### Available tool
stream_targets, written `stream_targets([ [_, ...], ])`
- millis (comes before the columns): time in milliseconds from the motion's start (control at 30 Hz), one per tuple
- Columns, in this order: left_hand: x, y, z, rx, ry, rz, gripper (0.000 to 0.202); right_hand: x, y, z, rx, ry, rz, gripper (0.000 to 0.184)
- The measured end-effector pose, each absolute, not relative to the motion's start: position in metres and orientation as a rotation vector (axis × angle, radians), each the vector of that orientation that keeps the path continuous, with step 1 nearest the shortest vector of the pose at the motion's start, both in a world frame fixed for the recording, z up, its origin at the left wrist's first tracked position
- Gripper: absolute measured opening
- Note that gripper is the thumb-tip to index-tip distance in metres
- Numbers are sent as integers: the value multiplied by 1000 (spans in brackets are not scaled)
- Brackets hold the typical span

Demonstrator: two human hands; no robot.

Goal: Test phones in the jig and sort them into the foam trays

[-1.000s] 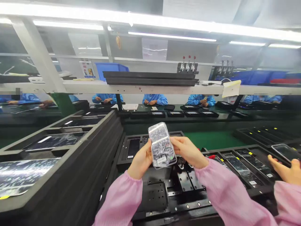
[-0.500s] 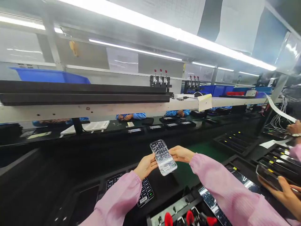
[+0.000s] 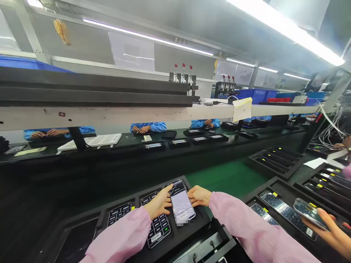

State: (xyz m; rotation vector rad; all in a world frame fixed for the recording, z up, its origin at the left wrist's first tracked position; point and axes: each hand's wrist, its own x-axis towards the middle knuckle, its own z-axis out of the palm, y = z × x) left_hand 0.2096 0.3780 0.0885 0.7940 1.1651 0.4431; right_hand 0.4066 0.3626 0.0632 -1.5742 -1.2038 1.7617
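A smartphone (image 3: 183,206) with a lit screen lies between my two hands, at the right end of a black tray (image 3: 189,233). My left hand (image 3: 159,204) is at its left edge, with one fingertip on the upper left corner and the others somewhat spread. My right hand (image 3: 200,196) grips its right edge, fingers bent around the side. I cannot tell whether the phone rests fully on the tray. Left of it, a phone with a grid of buttons on its screen (image 3: 157,232) lies partly under my left hand. Another grid-screen phone (image 3: 120,213) and a dark phone (image 3: 79,237) lie further left.
A metal fixture (image 3: 203,246) stands close in front of the tray. To the right are trays of phones (image 3: 285,212), where another person's hand (image 3: 331,233) holds a phone. Across the bench, workers in blue sleeves (image 3: 157,127) sit below a white shelf (image 3: 123,115).
Both my hands have lowered the smartphone to the tray. Its screen went from a button grid to a mostly pale display. The view has tilted and shifted; the co-worker's phone moved slightly.
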Motion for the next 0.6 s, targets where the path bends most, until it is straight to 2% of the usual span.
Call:
stream_targets([
  [167, 207, 370, 94, 842, 1214, 421, 80, 404, 358, 58, -1735, -1389, 1641, 19],
  [433, 203, 361, 88, 910, 1267, 451, 81, 405, 359, 62, -1827, -1832, 1179, 25],
  [467, 204, 361, 86, 919, 1273, 459, 81, 407, 356, 64, -1793, -1887, 1146, 31],
  [600, 206, 358, 84, 975, 1267, 520, 81, 409, 344, 71, -1660, -2042, 1079, 82],
])
